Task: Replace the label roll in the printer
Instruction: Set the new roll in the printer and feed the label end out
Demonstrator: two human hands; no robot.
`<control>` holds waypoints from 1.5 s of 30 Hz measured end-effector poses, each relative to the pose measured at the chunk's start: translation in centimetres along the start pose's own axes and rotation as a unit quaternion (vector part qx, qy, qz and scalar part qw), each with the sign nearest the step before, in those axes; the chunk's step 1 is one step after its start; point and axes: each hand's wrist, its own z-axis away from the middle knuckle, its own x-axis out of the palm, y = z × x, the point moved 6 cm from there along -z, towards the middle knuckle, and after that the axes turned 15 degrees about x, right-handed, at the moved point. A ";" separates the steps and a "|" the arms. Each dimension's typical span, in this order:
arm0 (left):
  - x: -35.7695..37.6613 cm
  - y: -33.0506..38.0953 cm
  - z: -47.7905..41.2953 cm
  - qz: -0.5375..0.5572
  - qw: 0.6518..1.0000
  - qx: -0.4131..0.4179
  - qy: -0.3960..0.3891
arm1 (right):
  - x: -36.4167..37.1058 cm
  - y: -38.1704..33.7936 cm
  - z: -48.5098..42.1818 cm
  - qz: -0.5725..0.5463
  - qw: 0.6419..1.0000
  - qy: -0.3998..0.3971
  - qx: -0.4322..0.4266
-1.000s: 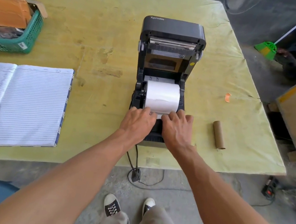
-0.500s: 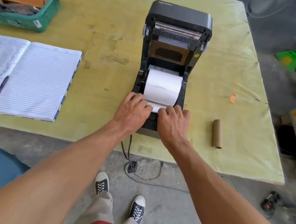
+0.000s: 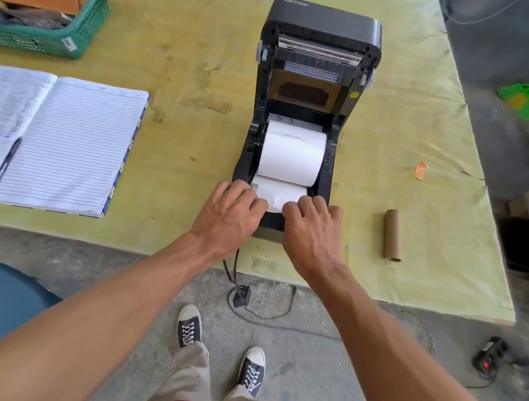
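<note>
- The printer stands on the green-covered table near its front edge, with its lid swung up and back so the bay is open.
- The label roll, white and full, sits across the bay between the two side holders.
- A strip of labels runs from under the roll forward to the printer's front lip, lying flat.
- The left hand lies knuckles-up at the front left of the printer, its bent fingers close together and their tips on the strip's left edge.
- The right hand mirrors it at the front right, its bent fingertips on the strip's right edge.
- Both thumbs are hidden under the palms, so one cannot tell whether either hand pinches the strip or only presses on it.
- The strip's free end shows in the gap between the two hands.
- A bare cardboard core lies on the table to the right of the printer, apart from it.
- An open lined notebook lies to the left, with a pen resting on its page.
- A green basket sits at the far left, holding a brown envelope.
- A black cable drops from the table edge to the floor by the person's shoes.
</note>
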 end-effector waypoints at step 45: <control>1.1 0.5 1.6 0.110 0.993 0.014 -0.045 | -1.1 2.8 3.8 -0.041 0.996 -0.055 -0.057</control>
